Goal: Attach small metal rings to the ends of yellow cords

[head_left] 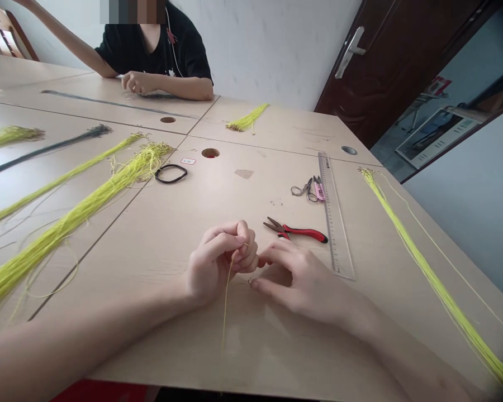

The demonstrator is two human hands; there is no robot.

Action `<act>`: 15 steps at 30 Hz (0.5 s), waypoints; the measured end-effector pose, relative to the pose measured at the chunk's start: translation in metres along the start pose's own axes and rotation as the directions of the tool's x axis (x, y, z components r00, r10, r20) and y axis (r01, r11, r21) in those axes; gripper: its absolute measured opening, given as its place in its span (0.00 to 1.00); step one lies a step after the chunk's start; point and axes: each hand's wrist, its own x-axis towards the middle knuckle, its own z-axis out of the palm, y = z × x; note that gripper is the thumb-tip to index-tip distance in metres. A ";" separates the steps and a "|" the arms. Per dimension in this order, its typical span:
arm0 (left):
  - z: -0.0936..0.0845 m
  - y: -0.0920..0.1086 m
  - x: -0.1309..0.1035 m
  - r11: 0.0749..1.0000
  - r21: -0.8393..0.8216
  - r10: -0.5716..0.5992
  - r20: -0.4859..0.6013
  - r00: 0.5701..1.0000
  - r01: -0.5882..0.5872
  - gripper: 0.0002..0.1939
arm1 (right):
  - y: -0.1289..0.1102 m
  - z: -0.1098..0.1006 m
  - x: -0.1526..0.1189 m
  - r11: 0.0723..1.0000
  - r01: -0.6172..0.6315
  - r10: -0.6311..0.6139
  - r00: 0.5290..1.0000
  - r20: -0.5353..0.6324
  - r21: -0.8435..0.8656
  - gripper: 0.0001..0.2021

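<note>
My left hand (224, 257) is closed on a thin yellow cord (225, 304), pinched between thumb and curled fingers; the cord hangs down toward the table's front edge. Close to its right, my right hand (293, 273) has thumb and index finger apart. A small metal clasp (250, 281) shows at the right thumb tip; whether it is gripped is hard to tell. Just beyond the right hand lie red-handled pliers (304, 231), jaws pointing left. Small scissors (304, 190) and pink snips (319, 190) lie beside a clear ruler (335, 223).
Yellow cord bundles (71, 223) cover the left side of the table (171, 218). Another bundle (419, 251) runs down the right. A black band (171, 173) and a table hole (210, 153) are farther back. Across the table sits a person (155, 56) in black.
</note>
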 end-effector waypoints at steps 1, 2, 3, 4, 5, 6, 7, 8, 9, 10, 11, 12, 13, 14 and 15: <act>0.000 0.000 0.000 1.000 0.003 0.002 0.004 1.000 -0.002 0.10 | 0.000 0.001 0.000 1.000 -0.002 0.001 1.000 0.005 0.011 0.07; 0.001 0.000 0.000 1.000 0.005 0.004 0.006 1.000 -0.004 0.10 | 0.001 0.001 0.001 1.000 -0.003 0.003 1.000 0.002 0.018 0.06; 0.001 0.000 0.000 1.000 0.007 0.007 0.008 1.000 -0.007 0.10 | 0.001 0.002 0.001 1.000 -0.005 0.005 1.000 -0.001 0.020 0.04; 0.001 0.000 0.000 1.000 0.009 0.009 0.010 1.000 -0.009 0.10 | 0.001 0.002 0.002 1.000 -0.009 0.009 1.000 -0.004 0.022 0.03; 0.001 0.000 0.000 1.000 0.013 0.011 0.011 1.000 -0.011 0.10 | 0.001 0.002 0.002 1.000 -0.014 0.014 1.000 -0.005 0.025 0.02; 0.001 0.000 0.000 1.000 0.018 0.013 0.012 1.000 -0.013 0.10 | 0.001 0.003 0.003 0.999 -0.017 0.017 1.000 -0.005 0.032 0.02; 0.002 0.001 0.000 1.000 0.025 0.013 0.015 1.000 -0.014 0.10 | 0.001 0.004 0.003 0.999 -0.016 0.016 1.000 -0.006 0.038 0.01; 0.002 0.001 0.000 0.999 0.035 0.012 0.019 1.000 -0.013 0.10 | 0.001 0.004 0.003 0.999 -0.010 0.011 1.000 -0.013 0.040 0.02; 0.001 0.001 0.000 0.999 0.047 0.014 0.023 1.000 -0.015 0.10 | 0.001 0.005 0.004 0.999 0.001 0.000 1.000 -0.025 0.038 0.03; 0.001 0.001 -0.001 0.998 0.064 0.019 0.024 1.000 -0.021 0.09 | 0.002 0.006 0.004 0.999 0.016 -0.014 0.999 -0.045 0.030 0.03; 0.000 0.001 -0.001 0.996 0.085 0.032 0.021 0.999 -0.033 0.08 | 0.003 0.007 0.004 0.999 0.031 -0.029 0.997 -0.071 0.019 0.04; 0.000 0.000 -0.001 0.993 0.110 0.051 0.012 0.999 -0.052 0.06 | 0.004 0.007 0.005 0.999 0.049 -0.048 0.993 -0.104 0.003 0.04; -0.001 -0.001 -0.001 0.988 0.136 0.074 0.000 0.997 -0.074 0.03 | 0.005 0.006 0.005 0.997 0.072 -0.074 0.986 -0.149 -0.020 0.04; -0.002 -0.002 -0.001 0.980 0.173 0.104 -0.014 0.995 -0.100 0.01 | 0.007 0.006 0.005 0.993 0.102 -0.111 0.973 -0.203 -0.050 0.04; -0.004 -0.003 -0.001 0.968 0.220 0.132 -0.027 0.991 -0.123 0.03 | 0.008 0.005 0.005 0.986 0.137 -0.157 0.952 -0.264 -0.092 0.04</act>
